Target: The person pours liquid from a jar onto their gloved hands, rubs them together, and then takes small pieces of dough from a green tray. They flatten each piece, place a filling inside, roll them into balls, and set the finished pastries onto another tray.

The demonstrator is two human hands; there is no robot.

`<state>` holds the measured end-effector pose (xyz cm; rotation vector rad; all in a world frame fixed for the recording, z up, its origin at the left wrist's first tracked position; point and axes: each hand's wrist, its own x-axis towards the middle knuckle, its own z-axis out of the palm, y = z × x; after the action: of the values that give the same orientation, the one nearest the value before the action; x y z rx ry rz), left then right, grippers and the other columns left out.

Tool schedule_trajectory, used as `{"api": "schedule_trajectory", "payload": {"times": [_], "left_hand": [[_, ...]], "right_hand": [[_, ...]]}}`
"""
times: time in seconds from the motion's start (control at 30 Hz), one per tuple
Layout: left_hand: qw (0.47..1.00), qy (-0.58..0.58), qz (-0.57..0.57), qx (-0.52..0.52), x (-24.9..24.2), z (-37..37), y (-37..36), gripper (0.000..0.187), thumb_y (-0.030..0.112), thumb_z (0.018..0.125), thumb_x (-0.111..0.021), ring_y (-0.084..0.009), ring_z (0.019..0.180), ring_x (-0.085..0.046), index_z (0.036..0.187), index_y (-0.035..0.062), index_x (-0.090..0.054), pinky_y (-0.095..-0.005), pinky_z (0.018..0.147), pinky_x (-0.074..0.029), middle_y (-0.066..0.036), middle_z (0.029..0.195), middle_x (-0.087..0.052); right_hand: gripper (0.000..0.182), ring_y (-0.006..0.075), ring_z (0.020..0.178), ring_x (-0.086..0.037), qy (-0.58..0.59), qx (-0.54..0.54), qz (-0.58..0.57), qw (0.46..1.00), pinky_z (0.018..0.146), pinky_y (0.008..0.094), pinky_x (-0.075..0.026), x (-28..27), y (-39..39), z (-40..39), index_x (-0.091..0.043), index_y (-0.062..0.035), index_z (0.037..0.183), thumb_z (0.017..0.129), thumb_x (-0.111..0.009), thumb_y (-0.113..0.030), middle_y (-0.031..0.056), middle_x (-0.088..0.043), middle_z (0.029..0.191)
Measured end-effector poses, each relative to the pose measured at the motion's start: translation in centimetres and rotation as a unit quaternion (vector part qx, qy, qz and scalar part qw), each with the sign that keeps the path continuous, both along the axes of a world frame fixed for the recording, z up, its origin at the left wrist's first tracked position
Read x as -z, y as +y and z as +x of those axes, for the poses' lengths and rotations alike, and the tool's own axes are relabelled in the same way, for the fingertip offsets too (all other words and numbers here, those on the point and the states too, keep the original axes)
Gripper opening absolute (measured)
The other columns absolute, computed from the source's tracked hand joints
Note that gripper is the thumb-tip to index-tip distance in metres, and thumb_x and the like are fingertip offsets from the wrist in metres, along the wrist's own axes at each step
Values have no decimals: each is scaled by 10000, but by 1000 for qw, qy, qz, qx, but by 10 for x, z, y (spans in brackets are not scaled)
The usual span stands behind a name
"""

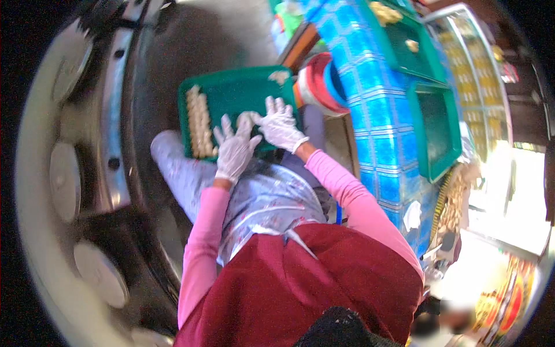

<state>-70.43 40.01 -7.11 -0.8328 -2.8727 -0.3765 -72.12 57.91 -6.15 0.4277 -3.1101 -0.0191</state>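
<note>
A green tray (231, 87) rests across my lap. Rows of small pale pieces (199, 124) that look like dough run along its left side, and a small pale heap (280, 76) lies in the far right corner. Over the tray's near side, my left hand (234, 150), in a thin white glove, has its fingers spread. My right hand (280, 124), gloved the same way, is beside it with fingers apart. Between the two hands is a pale dough-like lump (248, 118); whether either hand touches it is hard to make out.
On my right, a table with a blue checked cloth (376, 139) carries a green tray (413, 43) holding pale lumps and another green tray (430, 133). A red bucket (318, 84) stands beside the table. Along my left is a dark metal structure with round pale discs (65, 182).
</note>
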Motion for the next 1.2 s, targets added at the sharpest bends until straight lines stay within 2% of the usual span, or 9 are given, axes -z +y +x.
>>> {"api": "schedule_trajectory", "payload": {"times": [0.17,0.3,0.37,0.43,0.5,0.57,0.83,1.0,1.2], "left_hand": [[993,-58,-98,24,13,-9,2,700,532,991,-422,-553,1407,-251,1465,18,-431,-727,1094,-203,-131,1521,-429],[994,-30,-98,36,10,-14,15,665,539,1005,-394,-554,1412,-232,1476,71,-428,-736,1083,-217,-103,1555,-387],[993,-80,-84,23,18,-12,17,640,520,1010,-397,-555,1405,-248,1477,84,-431,-731,1082,-228,-100,1556,-386],[994,-80,-75,21,13,-14,17,618,496,1016,-408,-531,1412,-264,1478,85,-430,-707,1090,-248,-103,1547,-399],[988,-92,114,-51,8,-11,11,549,377,993,-511,-455,1408,-332,1462,100,-451,-585,1155,-244,-116,1514,-450],[978,-72,103,-170,28,-12,3,311,220,925,-593,-371,1015,-625,1171,34,-633,-476,822,-504,-163,1034,-683],[963,-133,131,-196,46,-17,-7,295,285,894,-611,-400,798,-653,815,13,-694,-517,683,-495,-217,825,-667],[891,-243,280,-262,24,-19,8,321,276,828,-656,-390,881,-691,982,12,-753,-457,766,-518,-246,919,-700],[940,-195,178,-217,78,-41,10,470,437,794,-648,-448,855,-662,825,-26,-724,-508,724,-476,-302,860,-650]], "right_hand": [[182,283,893,-584,207,10,-40,977,782,445,-441,-127,39,-48,-657,-116,984,836,-654,-222,94,-617,960],[107,317,703,-624,486,125,73,862,614,418,-479,-240,161,-78,-681,-73,907,872,-593,-122,144,-640,779],[250,375,660,-605,518,91,-141,839,570,426,-430,-293,196,-82,-594,-44,713,906,-487,-162,206,-603,708],[117,132,578,-625,265,156,-482,820,517,313,-484,-249,340,-129,-735,-82,821,869,-660,-158,24,-692,715],[188,79,579,-601,94,328,-431,835,501,256,-456,-255,320,-132,-747,-96,835,820,-742,-284,-8,-687,723],[292,54,577,-589,10,360,-496,790,495,231,-427,-255,300,-127,-750,-113,824,800,-776,-403,-23,-683,715],[576,295,949,-716,165,347,-231,894,824,383,-533,-208,312,-167,-746,-34,1000,721,-748,-538,145,-748,997],[544,307,913,-698,185,278,-30,942,773,402,-507,-218,307,-168,-735,-61,969,836,-596,-570,163,-724,947],[488,253,862,-702,276,237,-191,911,780,353,-518,-193,335,-184,-759,-109,943,787,-665,-561,110,-746,914]]}}
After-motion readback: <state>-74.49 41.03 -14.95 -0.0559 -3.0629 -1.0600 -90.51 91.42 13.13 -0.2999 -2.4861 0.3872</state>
